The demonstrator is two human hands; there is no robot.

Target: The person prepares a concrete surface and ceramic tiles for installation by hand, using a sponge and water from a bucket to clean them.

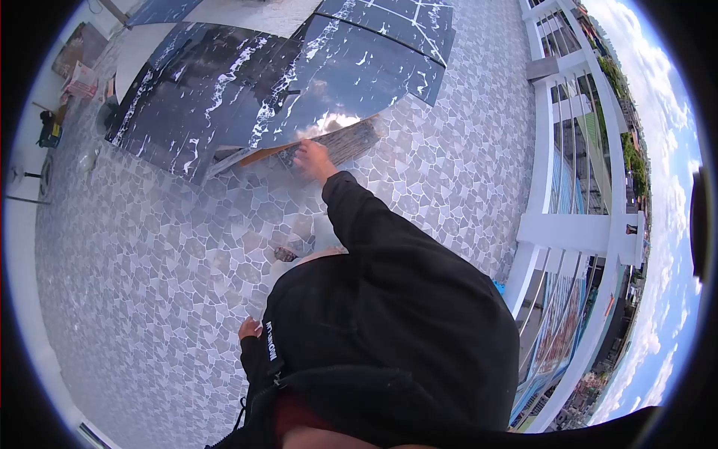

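My right hand (313, 159) reaches forward to the near edge of a glossy dark panel with white marble veins (247, 93). Its fingers are slightly bent and apart, with the fingertips at the panel's edge; whether they touch it is unclear. Just beyond and beside this hand, a worn, grey-brown wooden board (348, 144) lies partly under the panel. Low at my left side hangs my left hand (250, 328), loosely bent and apart from any object, with nothing seen in it.
More dark veined panels (407, 34) lie farther ahead. A white railing (565, 228) runs along the right, with buildings and sky beyond. Pale stone-patterned flooring (157, 247) surrounds me. At the far left are a black and yellow-green tool (50, 131) and a fan-like object (45, 176).
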